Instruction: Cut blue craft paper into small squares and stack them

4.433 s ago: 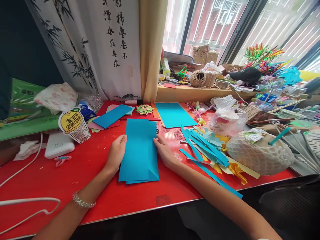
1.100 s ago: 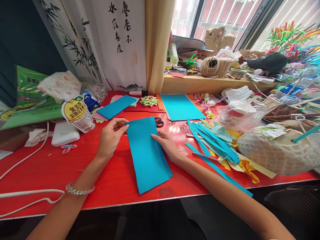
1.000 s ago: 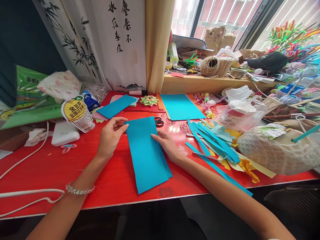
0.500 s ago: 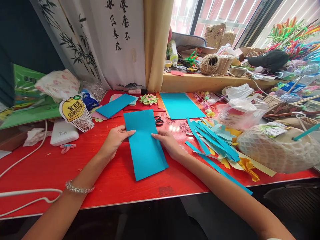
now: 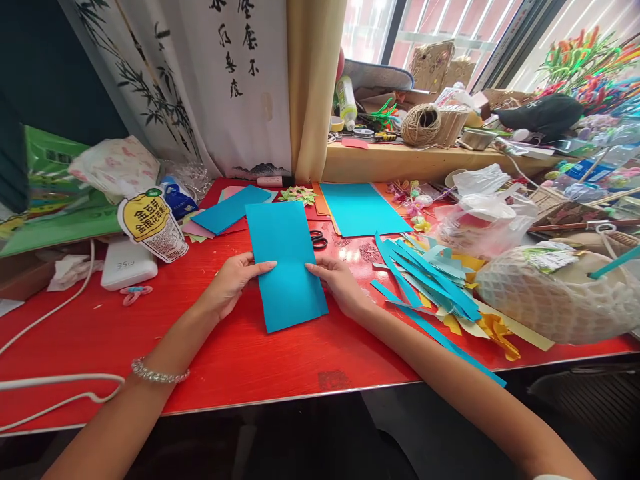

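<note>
A tall rectangle of blue paper (image 5: pixel 287 287) is held above the red table (image 5: pixel 215 370), tilted slightly. My left hand (image 5: pixel 240 277) pinches its left edge, thumb on the front. On the opposite edge, my right hand (image 5: pixel 335 280) grips it the same way; the fingers of both hands are partly hidden behind the sheet. Just behind the paper lie black-handled scissors (image 5: pixel 319 240), their blades covered by it. Farther back, a blue paper strip (image 5: pixel 233 210) rests on a stack of coloured papers, and a larger blue sheet (image 5: pixel 367 210) lies on orange ones.
Blue, yellow and pale paper offcuts (image 5: pixel 430 280) are heaped on the right, beside a netted round object with a straw (image 5: pixel 550 300). A white power bank (image 5: pixel 129 265) and a cup-shaped package (image 5: pixel 153 227) stand left. A windowsill (image 5: pixel 400 159) at the back carries twine and craft clutter.
The blue paper has shifted up and away from me, and its lower end has risen and tilted differently. Both hands keep their hold on its side edges.
</note>
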Motion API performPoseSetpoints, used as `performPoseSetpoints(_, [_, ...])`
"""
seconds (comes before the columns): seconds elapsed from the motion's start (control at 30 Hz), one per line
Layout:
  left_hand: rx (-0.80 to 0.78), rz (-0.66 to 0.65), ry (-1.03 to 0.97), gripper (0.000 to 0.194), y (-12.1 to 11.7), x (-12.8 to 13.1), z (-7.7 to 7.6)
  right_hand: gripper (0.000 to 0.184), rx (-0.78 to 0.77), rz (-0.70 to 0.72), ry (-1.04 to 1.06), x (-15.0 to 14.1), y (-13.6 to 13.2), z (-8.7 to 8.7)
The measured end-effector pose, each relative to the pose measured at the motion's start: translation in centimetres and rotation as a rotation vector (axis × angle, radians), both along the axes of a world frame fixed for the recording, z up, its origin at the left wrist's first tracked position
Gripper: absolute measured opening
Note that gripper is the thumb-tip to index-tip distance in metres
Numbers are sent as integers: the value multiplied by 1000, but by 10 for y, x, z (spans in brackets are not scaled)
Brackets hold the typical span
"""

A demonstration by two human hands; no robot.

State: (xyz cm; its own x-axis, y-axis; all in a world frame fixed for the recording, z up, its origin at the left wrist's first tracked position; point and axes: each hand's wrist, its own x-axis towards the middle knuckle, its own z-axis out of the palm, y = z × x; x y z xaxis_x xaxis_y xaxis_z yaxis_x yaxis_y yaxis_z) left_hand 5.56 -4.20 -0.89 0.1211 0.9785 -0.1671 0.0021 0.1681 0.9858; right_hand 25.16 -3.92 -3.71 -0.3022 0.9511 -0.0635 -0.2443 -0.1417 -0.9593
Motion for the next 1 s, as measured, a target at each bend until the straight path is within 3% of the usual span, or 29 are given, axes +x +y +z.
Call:
performPoseSetpoints(0.1, [-49,-62,-11,45,0,1,-2,24,62,-33,-28,0,0,-1])
performPoseSetpoints(0.17, [-57,-35,29,41,2,0,-6,22,170,-62,-121,1,3,0])
performPoseSetpoints(0.33, [-5,133,87,37,11,-12,-13,25,595,-195,-549,15,25,2])
performPoseSetpoints(0.5, [33,177,4,40,16,-20,-11,37,801,-115,-1054,22,61,1])
performPoseSetpoints(0.6, [18,166,-39,39,17,-21,-11,37,795,30,-1365,16,78,5])
performPoseSetpoints(0.67, [6,158,-54,38,17,-21,-10,32,763,101,-1453,11,86,13])
performPoseSetpoints(0.87, [51,192,-119,35,17,-22,-5,36,623,310,-1555,9,90,41])
performPoseSetpoints(1.0, [87,201,-117,35,16,-23,-1,35,581,418,-1509,22,81,43])
